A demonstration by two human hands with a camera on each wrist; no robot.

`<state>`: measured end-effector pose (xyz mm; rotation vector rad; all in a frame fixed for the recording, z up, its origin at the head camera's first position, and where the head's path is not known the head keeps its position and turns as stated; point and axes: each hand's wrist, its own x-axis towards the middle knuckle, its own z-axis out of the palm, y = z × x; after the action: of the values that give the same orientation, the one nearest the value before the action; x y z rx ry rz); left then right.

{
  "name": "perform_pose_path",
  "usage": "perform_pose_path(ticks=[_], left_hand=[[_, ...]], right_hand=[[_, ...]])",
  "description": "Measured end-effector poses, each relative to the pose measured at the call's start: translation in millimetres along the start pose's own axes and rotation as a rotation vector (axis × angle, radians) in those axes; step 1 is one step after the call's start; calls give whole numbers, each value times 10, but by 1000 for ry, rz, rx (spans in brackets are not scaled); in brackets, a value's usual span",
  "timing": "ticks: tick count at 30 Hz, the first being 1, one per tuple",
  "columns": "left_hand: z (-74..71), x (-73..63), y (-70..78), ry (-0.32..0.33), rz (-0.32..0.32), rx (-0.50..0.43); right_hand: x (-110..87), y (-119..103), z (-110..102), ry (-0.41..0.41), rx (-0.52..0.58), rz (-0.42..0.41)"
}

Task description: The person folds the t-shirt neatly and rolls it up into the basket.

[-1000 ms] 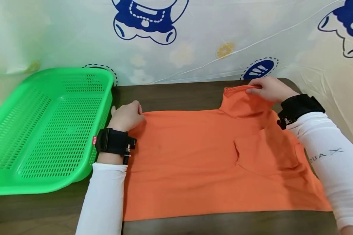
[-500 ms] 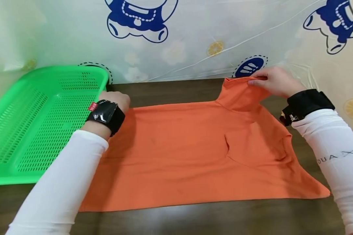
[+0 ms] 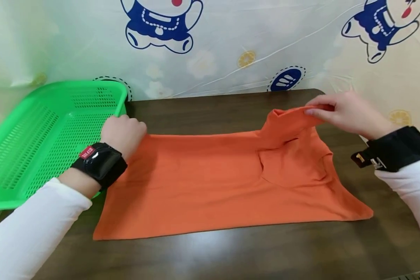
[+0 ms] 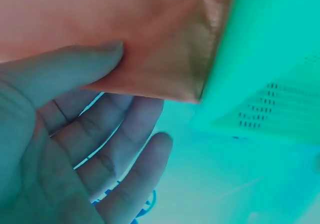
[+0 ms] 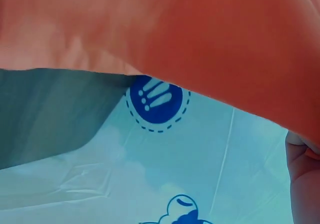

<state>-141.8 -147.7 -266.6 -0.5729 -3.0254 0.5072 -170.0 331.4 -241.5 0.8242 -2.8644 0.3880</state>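
An orange shirt (image 3: 203,182) lies spread sideways on the dark wooden table. Its far left corner is in my left hand (image 3: 124,134); in the left wrist view the thumb lies on top of the orange cloth (image 4: 155,59) with fingers (image 4: 100,134) behind it. My right hand (image 3: 350,112) pinches the far right part between thumb and fingertips, raising that part off the table. In the right wrist view the lifted cloth (image 5: 210,44) spans the top, and part of the right hand (image 5: 305,184) shows at the right edge. A loose opening with small folds lies below the lifted part.
A green slotted plastic basket (image 3: 70,132) stands at the left, right beside my left hand. Behind the wooden table (image 3: 203,252) hangs a pale sheet (image 3: 210,39) printed with blue cartoon figures.
My left hand has turned, its forearm swinging out to the left, and the shirt's near left corner now shows. The right hand keeps its hold and has moved a little right.
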Motion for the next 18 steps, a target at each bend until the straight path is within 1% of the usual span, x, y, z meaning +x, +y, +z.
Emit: perform_pose_path(ticks=[2, 5, 8, 13, 16, 18], left_hand=[[13, -70, 36, -8, 23, 22], [36, -174, 117, -45, 53, 60], [62, -261, 209, -61, 64, 91], [98, -386, 374, -47, 66, 188], [127, -479, 437, -40, 72, 233], [156, -548, 453, -28, 69, 227]], right_hand=[[-124, -49, 29, 2, 6, -25], [-304, -113, 88, 15, 18, -72], [-463, -148, 160, 30, 30, -105], [-715, -187, 273, 18, 9, -132], [-836, -206, 340, 22, -10, -188], [-900, -220, 389, 24, -13, -227]])
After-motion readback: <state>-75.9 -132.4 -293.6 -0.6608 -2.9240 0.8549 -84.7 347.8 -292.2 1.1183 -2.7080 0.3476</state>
